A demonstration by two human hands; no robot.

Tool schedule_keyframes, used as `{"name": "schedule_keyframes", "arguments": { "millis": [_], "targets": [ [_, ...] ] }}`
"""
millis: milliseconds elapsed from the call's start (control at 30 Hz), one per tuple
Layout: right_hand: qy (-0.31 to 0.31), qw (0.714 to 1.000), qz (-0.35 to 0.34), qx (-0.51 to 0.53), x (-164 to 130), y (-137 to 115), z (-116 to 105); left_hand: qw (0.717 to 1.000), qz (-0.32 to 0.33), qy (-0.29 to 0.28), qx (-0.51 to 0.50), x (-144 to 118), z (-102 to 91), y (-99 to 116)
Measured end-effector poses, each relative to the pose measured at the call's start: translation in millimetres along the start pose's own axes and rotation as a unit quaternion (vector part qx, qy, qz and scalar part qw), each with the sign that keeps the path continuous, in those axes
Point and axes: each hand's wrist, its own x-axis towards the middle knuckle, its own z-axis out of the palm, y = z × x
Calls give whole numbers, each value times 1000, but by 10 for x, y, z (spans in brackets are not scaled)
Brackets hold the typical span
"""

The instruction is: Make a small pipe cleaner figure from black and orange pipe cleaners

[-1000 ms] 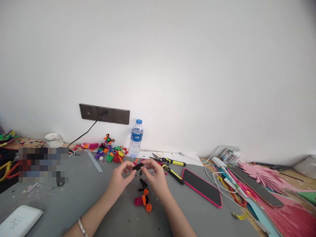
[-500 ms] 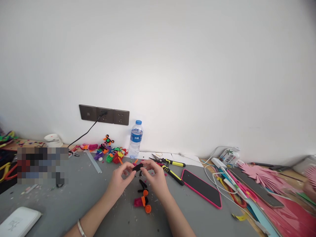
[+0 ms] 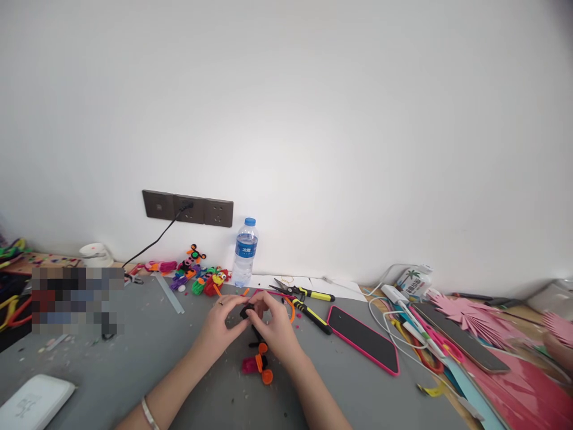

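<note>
Pinching one black piece (image 3: 245, 311), the left hand (image 3: 218, 322) and right hand (image 3: 276, 325) curl their fingers around it. Nearby lie one magenta-and-orange figure (image 3: 256, 363), one pair of pliers (image 3: 299, 292), one phone (image 3: 363, 340).

Left hand (image 3: 218, 324) and right hand (image 3: 276, 325) pinch close together.

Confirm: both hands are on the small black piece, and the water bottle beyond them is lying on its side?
No: the head view shows the water bottle standing upright, not on its side. The rest is right: left hand and right hand are both on the small black piece.
</note>
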Motion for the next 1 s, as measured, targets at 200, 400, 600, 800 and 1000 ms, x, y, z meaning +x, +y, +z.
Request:
{"name": "schedule_keyframes", "arguments": {
  "millis": [200,400,600,800,1000],
  "targets": [
    [-10,998,11,66,-8,-43,12,1000,-9,-1,-15,-1,-1,-17],
    [108,991,55,56,88,67,-374,1000,-23,1,-11,2,-59,94],
    [121,956,175,-204,17,475,-990,999,-16,6,-30,19,-74,129],
    [-3,865,318,-387,-136,707,-1150,996,-65,18,-51,19,-73,77],
    [16,861,293,-416,-92,742,-1109,994,-94,6,-55,30,-111,122]
  ]
}}
